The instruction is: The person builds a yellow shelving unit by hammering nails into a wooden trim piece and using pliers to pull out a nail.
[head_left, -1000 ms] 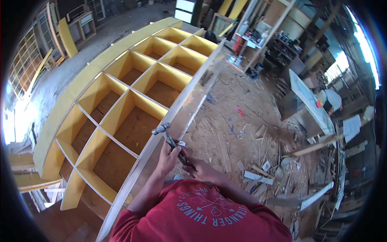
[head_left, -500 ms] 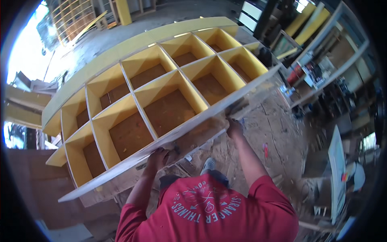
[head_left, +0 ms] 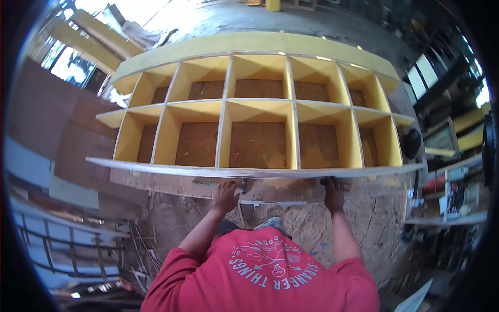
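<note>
- Shelf [head_left: 258, 136] front edge sits right at both hands, lying flat over the sawdust floor [head_left: 182, 218].
- Left hand [head_left: 226, 195] and right hand [head_left: 333, 193] grip that edge well apart, likely to balance its width.
- Beyond, yellow compartments face up; farther off, a bright doorway [head_left: 156, 10].

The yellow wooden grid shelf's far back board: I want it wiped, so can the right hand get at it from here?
Probably not. The right hand grips the near front edge of the yellow wooden grid shelf, and both rows of compartments lie between it and the far back board.
</note>
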`<act>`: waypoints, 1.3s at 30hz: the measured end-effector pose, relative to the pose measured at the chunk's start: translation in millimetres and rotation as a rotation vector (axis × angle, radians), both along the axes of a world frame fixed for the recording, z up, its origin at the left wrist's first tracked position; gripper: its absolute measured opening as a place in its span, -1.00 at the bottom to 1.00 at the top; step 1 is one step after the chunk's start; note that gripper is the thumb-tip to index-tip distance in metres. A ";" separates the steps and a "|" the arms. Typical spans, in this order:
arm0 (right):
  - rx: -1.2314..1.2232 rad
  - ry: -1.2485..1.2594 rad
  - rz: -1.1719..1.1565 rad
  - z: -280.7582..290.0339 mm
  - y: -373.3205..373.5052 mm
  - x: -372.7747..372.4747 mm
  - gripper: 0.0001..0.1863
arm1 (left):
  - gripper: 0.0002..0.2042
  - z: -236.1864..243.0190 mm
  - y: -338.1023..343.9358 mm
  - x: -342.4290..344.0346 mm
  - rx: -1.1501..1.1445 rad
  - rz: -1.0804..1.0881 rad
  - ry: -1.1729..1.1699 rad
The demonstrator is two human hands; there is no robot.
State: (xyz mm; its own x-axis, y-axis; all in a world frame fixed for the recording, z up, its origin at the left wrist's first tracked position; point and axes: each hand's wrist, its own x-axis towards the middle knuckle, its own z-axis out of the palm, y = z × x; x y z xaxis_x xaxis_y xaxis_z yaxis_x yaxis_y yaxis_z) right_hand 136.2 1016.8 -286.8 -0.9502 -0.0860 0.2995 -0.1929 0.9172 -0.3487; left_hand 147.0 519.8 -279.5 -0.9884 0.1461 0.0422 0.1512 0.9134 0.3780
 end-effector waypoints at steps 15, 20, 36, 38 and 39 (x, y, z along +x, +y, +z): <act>-1.313 -0.371 0.386 180.8 -381.3 3.5 -0.43 | -0.52 133.3 -39.3 13.8 0.841 -0.083 -0.335; -1.259 -0.562 0.332 134.1 -500.1 8.2 -0.65 | -0.53 105.0 -161.6 13.0 0.745 -0.280 -0.250; -1.217 -1.142 0.219 144.3 -722.7 56.0 -0.53 | -0.68 145.2 -724.5 -86.7 0.150 0.354 0.024; -0.731 -1.044 0.046 110.2 -752.3 74.4 -0.59 | -0.64 134.9 -740.2 -95.6 0.019 0.357 -0.061; -0.806 -1.144 0.019 84.5 -760.3 86.7 -0.60 | -0.65 136.1 -734.6 -99.4 0.005 0.373 -0.075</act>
State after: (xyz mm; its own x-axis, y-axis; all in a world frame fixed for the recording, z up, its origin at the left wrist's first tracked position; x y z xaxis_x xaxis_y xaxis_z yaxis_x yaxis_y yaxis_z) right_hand 222.9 256.5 -202.3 -0.6991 -0.2790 -0.6583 0.5427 0.3923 -0.7426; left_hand 47.5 -214.8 -143.4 -0.9740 -0.2241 -0.0326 -0.2194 0.8984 0.3804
